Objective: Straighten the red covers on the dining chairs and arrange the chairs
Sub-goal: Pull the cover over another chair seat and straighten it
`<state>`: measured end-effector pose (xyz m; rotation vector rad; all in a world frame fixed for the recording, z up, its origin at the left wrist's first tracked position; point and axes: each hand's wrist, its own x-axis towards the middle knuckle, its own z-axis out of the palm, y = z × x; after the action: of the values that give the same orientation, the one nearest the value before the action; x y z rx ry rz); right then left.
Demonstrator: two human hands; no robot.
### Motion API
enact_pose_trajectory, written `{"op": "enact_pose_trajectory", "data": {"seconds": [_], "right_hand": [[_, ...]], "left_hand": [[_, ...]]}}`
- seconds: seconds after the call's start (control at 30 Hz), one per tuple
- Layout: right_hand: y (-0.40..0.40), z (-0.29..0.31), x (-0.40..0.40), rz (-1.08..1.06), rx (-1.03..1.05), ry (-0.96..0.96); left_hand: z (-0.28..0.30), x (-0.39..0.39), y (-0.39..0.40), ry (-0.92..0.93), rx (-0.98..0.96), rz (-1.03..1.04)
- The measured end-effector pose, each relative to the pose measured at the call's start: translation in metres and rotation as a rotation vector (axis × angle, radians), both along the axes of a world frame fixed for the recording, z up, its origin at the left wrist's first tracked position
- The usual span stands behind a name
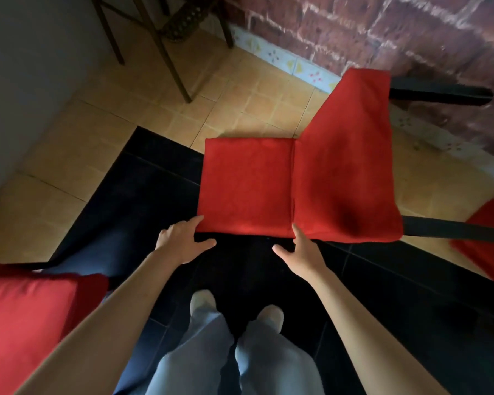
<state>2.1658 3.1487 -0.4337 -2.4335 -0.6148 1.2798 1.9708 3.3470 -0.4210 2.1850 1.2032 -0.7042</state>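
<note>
Chair (297, 181) stands mid-frame on the line where black tiles (382, 295) meet tan tiles (111, 152), its back toward the brick wall (382, 32). Red cover (246, 186) lies flat over the seat and runs up the backrest with few wrinkles; a seam marks the fold between seat and back. Black chair frame (439, 94) pokes out past the cover on the right.

Left hand (180, 240) at the seat's near-left corner: fingers nearly straight, forefinger touching the cover edge, thumb spread wide below. It holds nothing.

Right hand (300, 252) at the near edge by the seam: fingers extended up against the cover, thumb splayed left. No grip visible.

Second red chair (26, 315) at lower left; a third red cover (488, 238) at the right edge. Metal stand legs (166, 52) at top left. Person's pale trousers (211, 352) and shoes below.
</note>
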Motion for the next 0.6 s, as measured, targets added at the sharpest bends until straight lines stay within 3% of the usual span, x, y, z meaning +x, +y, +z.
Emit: {"op": "enact_pose_trajectory", "data": {"seconds": [0.27,0.4,0.6], "right_hand": [[0.018,-0.178,-0.011,-0.072,0.028,-0.043],[0.026,-0.261,-0.004,-0.135,0.095,-0.094],[0.036,-0.351,-0.011,-0.444,0.16,-0.37]], "left_hand": [[-0.198,0.01,-0.014,-0.062,-0.074,0.257],[-0.285,0.026,-0.017,-0.148,-0.077,0.505],[-0.386,0.039,-0.037,-0.348,-0.102,0.809]]}}
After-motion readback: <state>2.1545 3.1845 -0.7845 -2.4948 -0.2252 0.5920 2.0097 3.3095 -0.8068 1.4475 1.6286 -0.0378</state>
